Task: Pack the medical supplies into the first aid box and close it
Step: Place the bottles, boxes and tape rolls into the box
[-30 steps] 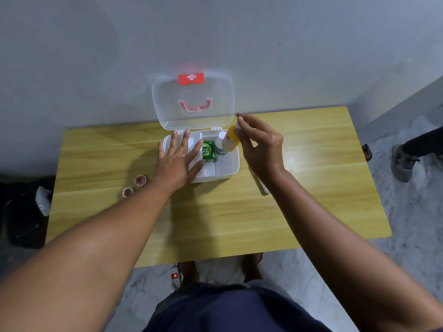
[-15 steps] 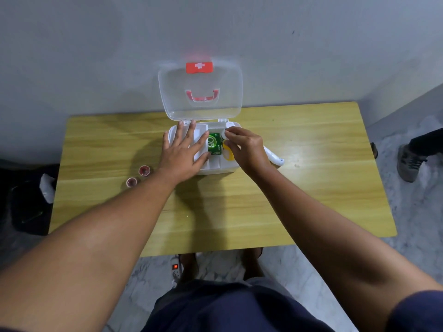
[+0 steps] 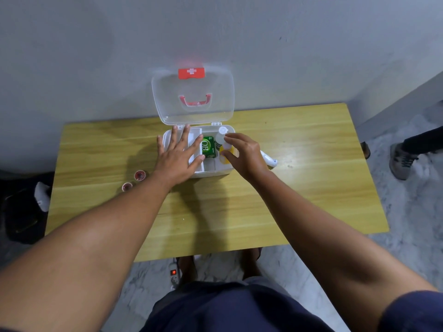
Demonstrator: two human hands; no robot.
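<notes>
The white first aid box (image 3: 211, 173) stands at the back of the wooden table (image 3: 215, 212), its clear lid (image 3: 193, 97) upright against the wall. Inside lie a green packet (image 3: 208, 146), a white-capped bottle (image 3: 222, 131) and a yellow bottle (image 3: 226, 149). My left hand (image 3: 178, 155) rests flat with spread fingers on the box's left compartment. My right hand (image 3: 244, 154) reaches into the right side, thumb and forefinger pinched on the yellow bottle. A white pen-shaped item (image 3: 269, 159) lies on the table right of the box, partly hidden by my right hand. Two small red-topped jars (image 3: 139, 175) (image 3: 127, 186) sit to the left.
The grey wall rises directly behind the box. Another person's shoe (image 3: 401, 161) and leg stand on the marble floor at the right. A power strip (image 3: 174, 274) lies under the table's front edge. A dark bag (image 3: 21, 212) sits on the floor at the left.
My right hand has brought the yellow bottle down from above the box's right rim into the box. My left hand has stayed flat on the left compartment.
</notes>
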